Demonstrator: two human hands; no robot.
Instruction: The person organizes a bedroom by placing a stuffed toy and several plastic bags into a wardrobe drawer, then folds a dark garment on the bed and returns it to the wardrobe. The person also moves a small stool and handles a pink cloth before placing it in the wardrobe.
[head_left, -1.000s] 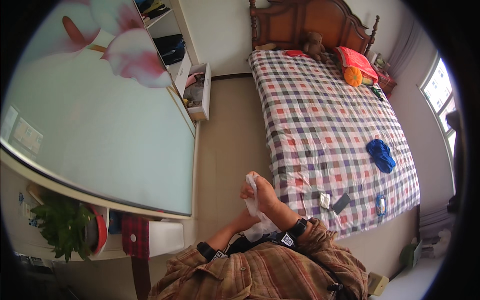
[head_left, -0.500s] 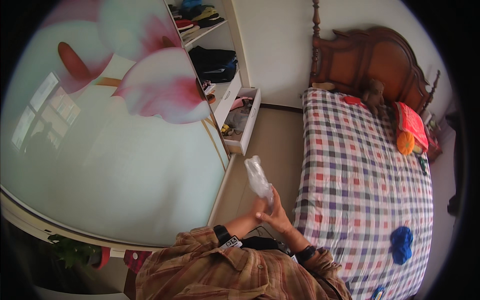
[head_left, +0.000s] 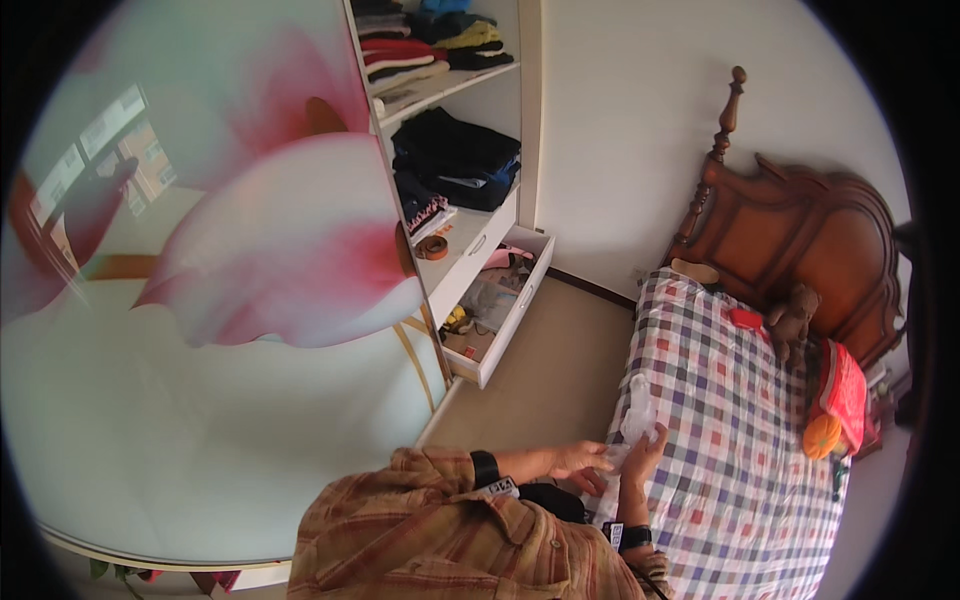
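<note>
A crumpled piece of clear plastic, perhaps a bag (head_left: 638, 418), is held up between my two hands over the near-left edge of the bed. My right hand (head_left: 645, 456) grips it from the right, its fingers bent around the lower part. From the left, my left hand (head_left: 580, 461) reaches in with fingertips closed on the plastic's lower end. Whether the plastic contains anything is too unclear to tell.
A checked bedspread (head_left: 700, 480) covers the bed, with a teddy bear (head_left: 793, 322), red cushion (head_left: 842, 385) and orange round cushion (head_left: 822, 437) on it. Left stands a wardrobe with folded clothes (head_left: 460, 155), a pulled-out drawer (head_left: 515, 315) and a glossy flower-printed door (head_left: 270, 420).
My hands and the plastic have moved right, from above the floor to the bed's edge. My left hand has drawn apart from the right. The view has shifted, bringing the wardrobe shelves further in.
</note>
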